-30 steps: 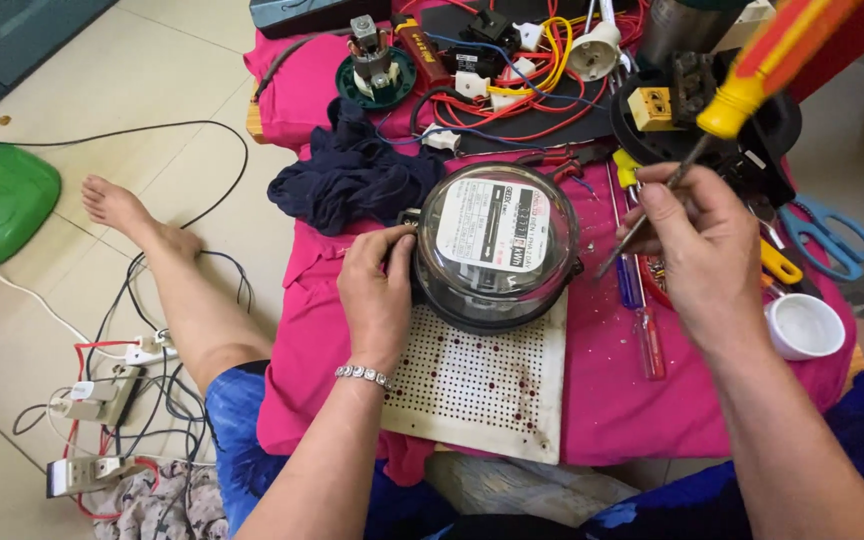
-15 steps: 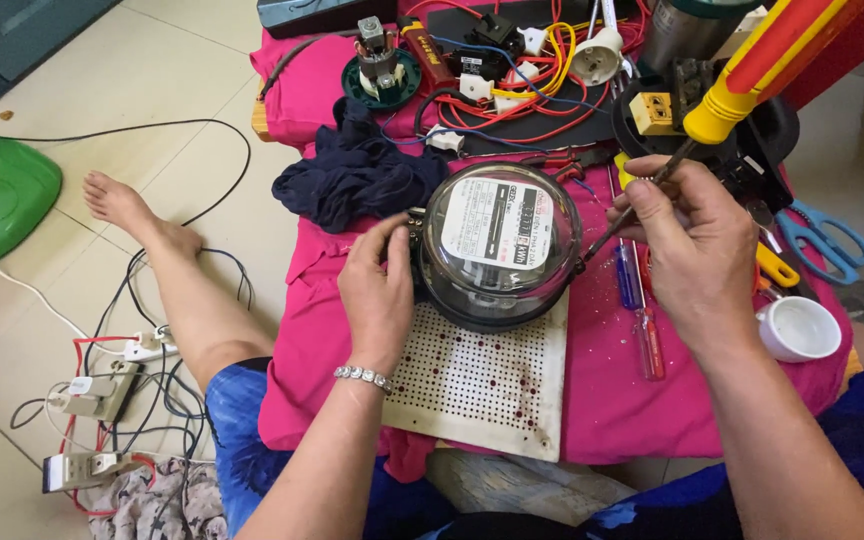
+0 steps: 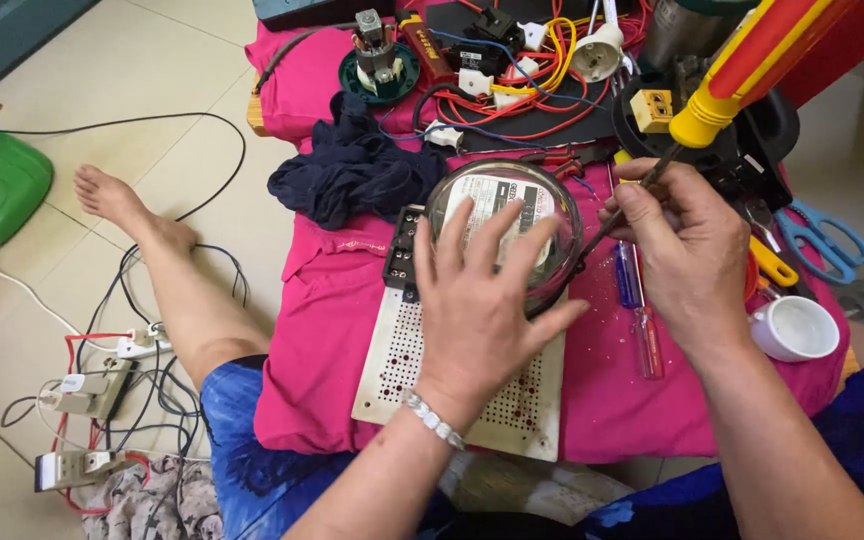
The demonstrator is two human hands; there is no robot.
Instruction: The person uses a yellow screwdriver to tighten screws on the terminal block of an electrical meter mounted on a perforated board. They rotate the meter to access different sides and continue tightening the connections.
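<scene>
A round electric meter with a clear glass dome (image 3: 542,205) stands on a white perforated board (image 3: 407,365) over a pink cloth. My left hand (image 3: 482,300) lies spread flat on top of the dome, fingers apart. My right hand (image 3: 687,255) grips a screwdriver with a red and yellow handle (image 3: 752,70); its shaft slants down to the meter's right edge. A black terminal block (image 3: 404,250) shows at the meter's left side.
A dark blue rag (image 3: 352,175) lies left of the meter. Red and yellow wires, a lamp holder and small parts (image 3: 512,60) crowd the far side. Two small screwdrivers (image 3: 637,310), a white cup (image 3: 797,328) and blue scissors (image 3: 822,235) lie right. Power strips and cables (image 3: 92,395) lie on the floor by my leg.
My left hand moved from the meter's left side onto the top of the dome and spread flat. The meter now shows its black terminal block. The right hand kept the screwdriver at the right edge.
</scene>
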